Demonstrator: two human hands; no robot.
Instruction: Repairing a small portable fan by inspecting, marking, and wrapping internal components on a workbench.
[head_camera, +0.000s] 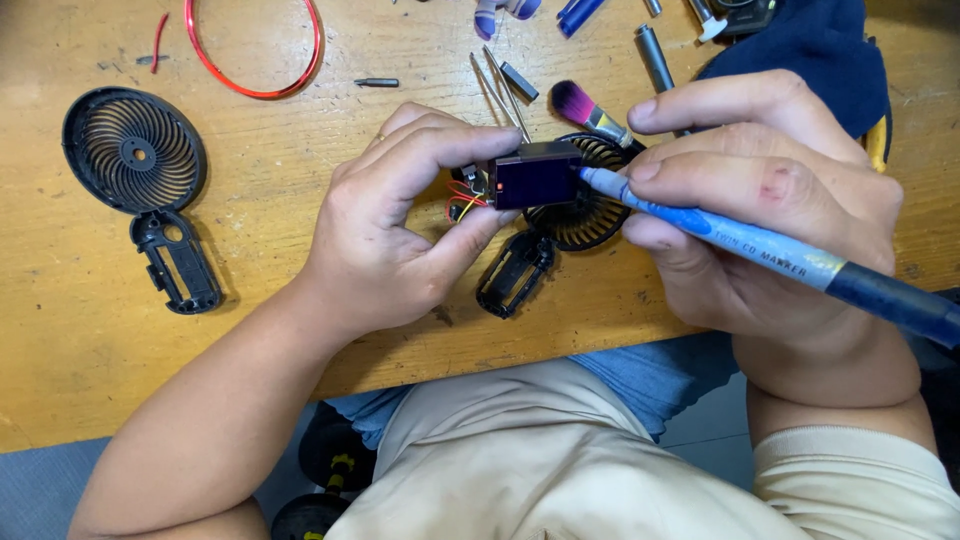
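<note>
Left hand (400, 225) pinching a small dark block with a red light (535, 178) above the desk (80, 320); right hand (760, 200) gripping a blue marker (760, 250), tip touching the block's right edge; black fan grille (590, 205) just beneath; detached grille (133, 150) well left of left hand

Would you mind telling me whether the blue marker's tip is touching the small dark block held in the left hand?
Touching: the head view shows the marker tip meeting the block at its right edge, no gap visible.

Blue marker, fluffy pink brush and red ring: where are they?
Blue marker (760, 250), head view, on its pale blue barrel, held in the right hand (770, 200).
Pink brush (573, 100), head view, on its bristles.
Red ring (255, 92), head view, on its lower edge.
</note>
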